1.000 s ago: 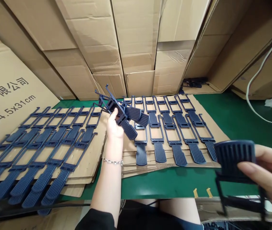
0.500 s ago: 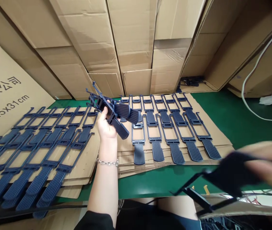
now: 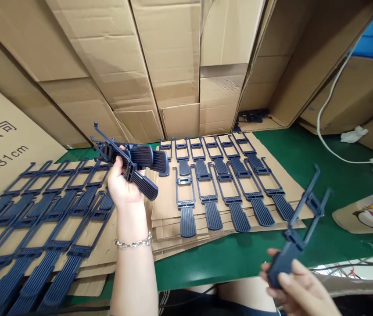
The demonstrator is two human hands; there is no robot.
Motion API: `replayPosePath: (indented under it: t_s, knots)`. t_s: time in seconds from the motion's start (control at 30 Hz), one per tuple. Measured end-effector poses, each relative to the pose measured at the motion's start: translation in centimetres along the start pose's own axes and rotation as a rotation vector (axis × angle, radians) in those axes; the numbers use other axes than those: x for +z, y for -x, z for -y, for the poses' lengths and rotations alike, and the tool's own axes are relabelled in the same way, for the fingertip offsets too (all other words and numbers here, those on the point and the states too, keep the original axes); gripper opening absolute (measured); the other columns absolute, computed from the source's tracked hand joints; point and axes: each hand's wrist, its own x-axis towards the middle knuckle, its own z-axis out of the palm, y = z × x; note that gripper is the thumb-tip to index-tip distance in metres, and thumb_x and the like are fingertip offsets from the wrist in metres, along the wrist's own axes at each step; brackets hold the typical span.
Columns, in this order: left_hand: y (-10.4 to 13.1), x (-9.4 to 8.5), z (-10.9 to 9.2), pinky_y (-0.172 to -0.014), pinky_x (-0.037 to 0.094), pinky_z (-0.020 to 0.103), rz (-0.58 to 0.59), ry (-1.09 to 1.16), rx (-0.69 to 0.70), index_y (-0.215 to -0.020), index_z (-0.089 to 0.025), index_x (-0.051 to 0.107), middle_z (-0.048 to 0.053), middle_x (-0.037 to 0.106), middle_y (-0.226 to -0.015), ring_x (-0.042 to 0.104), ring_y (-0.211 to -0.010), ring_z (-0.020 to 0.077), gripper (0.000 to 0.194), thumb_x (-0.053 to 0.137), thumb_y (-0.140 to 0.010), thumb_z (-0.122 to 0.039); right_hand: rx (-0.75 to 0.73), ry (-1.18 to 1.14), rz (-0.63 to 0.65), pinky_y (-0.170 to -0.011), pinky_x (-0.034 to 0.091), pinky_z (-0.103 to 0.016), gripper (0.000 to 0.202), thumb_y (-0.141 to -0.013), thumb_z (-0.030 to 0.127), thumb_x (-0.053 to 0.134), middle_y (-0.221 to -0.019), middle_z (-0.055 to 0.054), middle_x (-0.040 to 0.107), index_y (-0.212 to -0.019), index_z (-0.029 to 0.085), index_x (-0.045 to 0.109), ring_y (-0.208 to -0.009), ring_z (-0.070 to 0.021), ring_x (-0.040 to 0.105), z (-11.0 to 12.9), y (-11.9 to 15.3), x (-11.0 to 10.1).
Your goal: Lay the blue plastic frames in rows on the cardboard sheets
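At back, carton (image 3: 276, 83) of dark parts (image 3: 252, 116), frames (image 3: 144, 183) in both hands (image 3: 123, 192)

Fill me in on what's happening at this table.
The person's left hand grips several dark blue plastic frames with ribbed paddles, bunched together. The right hand holds a single matching frame by its paddle, its open end pointing up and away. Rows of similar blue pieces lie on two stacks of flat brown cardboard sheets on a green tabletop.
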Motion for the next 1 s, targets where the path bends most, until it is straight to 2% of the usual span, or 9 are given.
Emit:
replayPosePath:
  t_s: [0.07, 0.17, 0.23, 0.33, 0.47, 0.57, 0.67, 0.83, 1.0]
  knots:
    - [0.4, 0.5, -0.3, -0.093, 0.046, 0.031, 0.014, 0.024, 0.017, -0.092, -0.016, 0.061, -0.001, 0.07, -0.07, 0.059, -0.101, 0.0118, 0.027, 0.035, -0.091, -0.01, 0.065, 0.03, 0.156, -0.057, 0.05, -0.024, 0.041, -0.068, 0.045, 0.07, -0.082, -0.009, 0.063, -0.092, 0.019, 0.048, -0.068, -0.0156, 0.064, -0.5, 0.1, 4.7]
    - [1.2, 1.1, -1.0, -0.097, 0.043, 0.039, 0.073, 0.029, 0.053, -0.093, -0.014, 0.06, -0.001, 0.07, -0.071, 0.058, -0.104, 0.0143, 0.024, 0.036, -0.091, -0.011, 0.155, 0.07, 0.464, -0.044, 0.044, -0.017, 0.059, -0.067, 0.06, 0.065, -0.074, -0.007, 0.062, -0.097, 0.016, 0.04, -0.051, -0.0116, 0.06, -1.0, -0.4, 10.3]
    - [1.8, 1.3, -1.7, -0.098, 0.042, 0.042, 0.112, 0.021, 0.065, -0.094, -0.014, 0.059, 0.0, 0.07, -0.073, 0.058, -0.103, 0.0153, 0.024, 0.035, -0.092, -0.012, 0.18, 0.079, 0.589, -0.036, 0.038, -0.014, 0.062, -0.068, 0.065, 0.059, -0.062, -0.002, 0.059, -0.099, 0.015, 0.037, -0.039, -0.0089, 0.053, -1.6, -1.0, 12.9]
    - [2.4, 1.4, -2.6, -0.098, 0.041, 0.043, 0.161, 0.022, 0.086, -0.098, -0.013, 0.058, 0.001, 0.07, -0.076, 0.06, -0.1, 0.0151, 0.026, 0.033, -0.091, -0.01, 0.147, 0.113, 0.648, -0.029, 0.027, -0.013, 0.054, -0.07, 0.061, 0.057, -0.05, 0.005, 0.051, -0.091, 0.015, 0.038, -0.031, -0.006, 0.042, -2.3, -2.1, 15.8]
    - [2.5, 1.3, -3.2, -0.095, 0.041, 0.049, 0.179, 0.039, 0.119, -0.096, -0.009, 0.056, 0.002, 0.069, -0.075, 0.064, -0.086, 0.0151, 0.025, 0.032, -0.091, -0.008, 0.096, 0.17, 0.623, -0.03, 0.021, -0.012, 0.026, -0.076, 0.037, 0.055, -0.048, 0.007, 0.046, -0.079, 0.015, 0.043, -0.031, -0.0018, 0.034, -2.5, -3.5, 19.0]
    - [2.2, 1.3, -3.3, -0.093, 0.044, 0.046, 0.128, 0.021, 0.111, -0.092, -0.009, 0.057, 0.003, 0.069, -0.074, 0.064, -0.082, 0.014, 0.025, 0.032, -0.092, -0.008, 0.102, 0.152, 0.588, -0.031, 0.02, -0.013, 0.015, -0.077, 0.028, 0.051, -0.045, 0.008, 0.042, -0.073, 0.015, 0.042, -0.031, -0.0016, 0.031, -2.8, -4.3, 20.7]
    - [1.9, 1.4, -3.3, -0.09, 0.047, 0.041, 0.091, 0.021, 0.087, -0.091, -0.008, 0.057, 0.004, 0.069, -0.072, 0.064, -0.081, 0.0131, 0.026, 0.03, -0.092, -0.009, 0.114, 0.11, 0.549, -0.03, 0.018, -0.014, 0.013, -0.075, 0.026, 0.05, -0.042, 0.009, 0.039, -0.073, 0.016, 0.043, -0.03, -0.0022, 0.028, -3.6, -4.8, 21.8]
    - [1.9, 1.9, -3.4, -0.085, 0.05, 0.034, 0.087, 0.01, 0.072, -0.09, -0.009, 0.057, 0.002, 0.068, -0.069, 0.064, -0.076, 0.0113, 0.025, 0.033, -0.092, -0.009, 0.145, 0.078, 0.519, -0.029, 0.017, -0.015, 0.021, -0.07, 0.035, 0.053, -0.041, 0.009, 0.039, -0.074, 0.016, 0.044, -0.03, -0.0026, 0.028, -4.7, -5.0, 22.2]
    - [2.6, 1.5, -3.5, -0.072, 0.054, 0.025, -0.016, -0.096, 0.059, -0.086, -0.015, 0.06, -0.001, 0.066, -0.065, 0.063, -0.067, 0.0099, 0.025, 0.036, -0.091, -0.01, 0.136, 0.045, 0.462, -0.03, 0.015, -0.015, 0.037, -0.067, 0.049, 0.058, -0.043, 0.008, 0.042, -0.071, 0.016, 0.044, -0.029, -0.002, 0.03, -4.6, -5.3, 21.7]
